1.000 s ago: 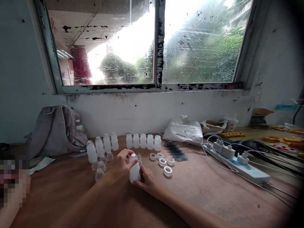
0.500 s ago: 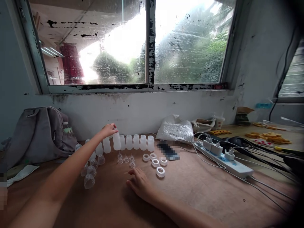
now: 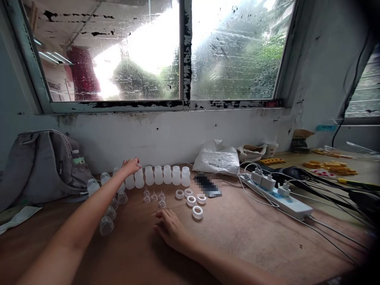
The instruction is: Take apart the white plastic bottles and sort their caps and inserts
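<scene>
My left hand (image 3: 130,165) reaches to the back of the table, its fingers closed at the neck of a frosted white baby bottle (image 3: 139,179). This bottle stands upright in a row of similar bottles (image 3: 168,175). My forearm hides part of the row's left side. My right hand (image 3: 171,226) rests on the tabletop, fingers loosely bent and holding nothing. Just beyond it lie several clear nipples (image 3: 162,203). White screw rings (image 3: 197,213) lie to their right. Clear dome caps (image 3: 106,225) stand near my left forearm, partly covered by it.
A grey backpack (image 3: 44,166) sits at the left, with a white packet (image 3: 19,219) before it. Behind the rings are a blurred phone (image 3: 208,185) and a silver bag (image 3: 218,158). A power strip (image 3: 292,206) with plugs and trailing cables crosses the right side.
My left hand has moved the bottle slightly left and down into the row. My right hand stays in place. The whole view has shifted a little.
</scene>
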Motion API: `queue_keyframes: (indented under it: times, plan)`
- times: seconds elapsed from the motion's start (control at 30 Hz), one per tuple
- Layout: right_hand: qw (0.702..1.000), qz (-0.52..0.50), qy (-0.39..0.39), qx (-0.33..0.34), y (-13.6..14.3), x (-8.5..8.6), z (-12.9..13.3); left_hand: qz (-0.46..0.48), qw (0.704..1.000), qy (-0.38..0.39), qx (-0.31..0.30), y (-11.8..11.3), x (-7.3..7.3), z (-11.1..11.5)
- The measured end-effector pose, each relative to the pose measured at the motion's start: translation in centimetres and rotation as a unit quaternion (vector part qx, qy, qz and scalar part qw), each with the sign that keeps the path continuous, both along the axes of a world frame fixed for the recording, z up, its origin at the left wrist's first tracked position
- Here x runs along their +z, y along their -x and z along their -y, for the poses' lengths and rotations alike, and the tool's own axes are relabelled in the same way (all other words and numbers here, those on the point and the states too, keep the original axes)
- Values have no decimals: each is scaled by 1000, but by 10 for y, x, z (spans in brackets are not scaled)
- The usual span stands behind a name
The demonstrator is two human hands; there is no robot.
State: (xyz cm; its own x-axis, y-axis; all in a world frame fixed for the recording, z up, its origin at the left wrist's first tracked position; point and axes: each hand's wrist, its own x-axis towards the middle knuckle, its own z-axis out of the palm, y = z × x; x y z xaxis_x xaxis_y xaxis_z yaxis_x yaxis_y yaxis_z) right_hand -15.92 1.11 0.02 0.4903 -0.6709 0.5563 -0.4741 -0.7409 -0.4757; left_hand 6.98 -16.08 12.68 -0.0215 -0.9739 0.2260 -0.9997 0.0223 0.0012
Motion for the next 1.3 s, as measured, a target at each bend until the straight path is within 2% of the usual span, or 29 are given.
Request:
queue_keyframes:
  times: [0.5,0.7,0.83,0.9,1.0,1.07,1.13,1.2,1.3]
  plan:
    - [1000,-12,10,9,-1,0,0,9,993,119,-17,1,-29,-10]
    - [1000,-9,16,14,-1,-2,1,-9,989,147,-25,1,-33,-16]
    - [1000,-7,16,13,-1,-4,2,-56,974,218,-24,11,-38,-29]
    - [1000,-11,21,15,-1,-6,3,-75,966,241,-53,20,-48,-45]
    - [999,-25,35,16,-1,-7,5,-120,947,253,-158,39,-76,-79]
    - [998,-47,48,0,0,-6,10,-137,940,226,-217,50,-97,-103]
    - [995,-63,64,-47,3,-4,19,-126,939,188,-260,59,-116,-120]
    - [989,-57,81,-112,10,-1,31,-129,943,167,-256,66,-128,-126]
    - [978,-21,97,-183,22,1,52,-146,956,158,-201,74,-133,-119]
